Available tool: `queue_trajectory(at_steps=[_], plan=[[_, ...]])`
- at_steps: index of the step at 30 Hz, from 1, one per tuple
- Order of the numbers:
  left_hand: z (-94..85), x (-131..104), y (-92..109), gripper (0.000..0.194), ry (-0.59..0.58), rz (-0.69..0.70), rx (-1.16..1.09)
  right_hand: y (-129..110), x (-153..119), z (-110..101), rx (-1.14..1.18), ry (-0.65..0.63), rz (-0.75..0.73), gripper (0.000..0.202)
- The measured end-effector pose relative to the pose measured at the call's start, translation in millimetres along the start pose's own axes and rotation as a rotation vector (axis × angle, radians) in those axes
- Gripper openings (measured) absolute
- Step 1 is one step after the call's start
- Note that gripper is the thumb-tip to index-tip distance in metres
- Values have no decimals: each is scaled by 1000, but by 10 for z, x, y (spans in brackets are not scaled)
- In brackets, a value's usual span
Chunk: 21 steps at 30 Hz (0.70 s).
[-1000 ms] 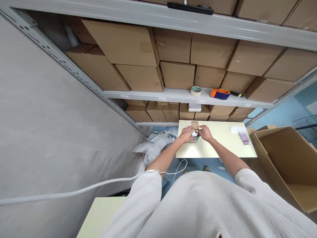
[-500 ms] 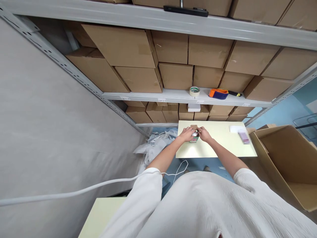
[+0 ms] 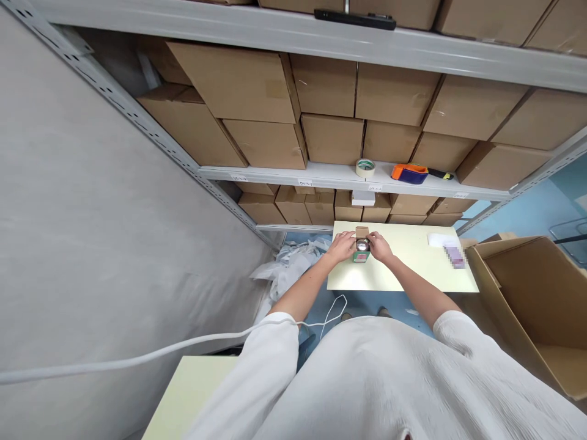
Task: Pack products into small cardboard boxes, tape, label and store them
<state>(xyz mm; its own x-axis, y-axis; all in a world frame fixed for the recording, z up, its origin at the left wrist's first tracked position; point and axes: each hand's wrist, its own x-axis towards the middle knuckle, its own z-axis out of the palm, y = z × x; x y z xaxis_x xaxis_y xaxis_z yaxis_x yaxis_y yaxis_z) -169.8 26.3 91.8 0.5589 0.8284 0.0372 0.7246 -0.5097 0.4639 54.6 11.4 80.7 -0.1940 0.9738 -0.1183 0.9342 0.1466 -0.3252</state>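
On the pale bench, near its left end, I see a small green box between the person's two hands, its cardboard flap raised at the far side. A round silver thing shows in its open top. The left hand has its fingers against the box's left side; the right hand has its fingertips at the upper right edge, near the flap. Whether either grip is clenched on the cardboard or merely touching, I cannot tell from here. Toward the bench's right end lie a white thing and, just beside it, a blurred purple one. Past that end stands a large open carton. Above, a tape roll and an orange-and-blue tool rest on the shelf, before stacked brown boxes.
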Motion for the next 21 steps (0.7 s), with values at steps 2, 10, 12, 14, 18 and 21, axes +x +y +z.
queue_trajectory(at_steps=[2, 10, 12, 14, 18, 21], plan=[[15, 11, 26, 37, -24, -9, 26, -43, -4, -34, -14, -7, -9, 47], [177, 74, 37, 61, -11, -41, -179, -223, -13, -179, -50, -70, 10, 32], [209, 77, 36, 68, 10, -64, -228, -288, -29, -230, -74, -87, 32, 34], [230, 79, 37, 78, 35, -85, -288, -353, -53, -278, -108, -98, 49, 35], [258, 80, 28, 82, 41, -117, -344, -456, -92, -340, -181, -108, 55, 32], [281, 77, 9, 79, 39, -124, -344, -513, -71, -356, -217, -132, 55, 29]])
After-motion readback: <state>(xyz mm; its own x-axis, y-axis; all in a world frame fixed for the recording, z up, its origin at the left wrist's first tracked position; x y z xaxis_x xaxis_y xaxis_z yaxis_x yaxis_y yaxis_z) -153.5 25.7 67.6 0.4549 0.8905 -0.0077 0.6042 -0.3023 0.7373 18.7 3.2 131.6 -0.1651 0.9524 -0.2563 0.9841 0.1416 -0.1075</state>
